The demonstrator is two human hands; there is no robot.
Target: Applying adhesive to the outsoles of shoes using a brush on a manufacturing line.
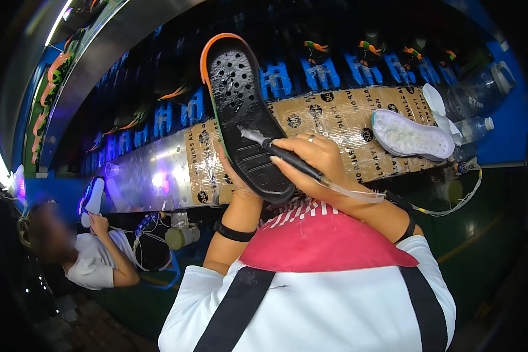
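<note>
My left hand (234,177) is closed around the side and underside of a large black shoe sole (232,146) with an orange rim at its toe, holding it tilted up above the work surface. Wet, shiny liquid coats the perforated front part of the sole. In my right hand (321,159) is a glue brush (299,163) with a black handle and a clear tube running from its rear end. Its whitish bristles (252,135) touch, or nearly touch, the middle of the sole. My left fingers are mostly hidden behind the sole.
Printed cardboard (334,132) covers the bench beside a bare metal stretch (146,176). To the right lie a white sole (402,135) and clear plastic bottles (475,129). Blue racks (320,73) with dark shoes line the back. At left, a co-worker's hand (98,224) holds a white sole.
</note>
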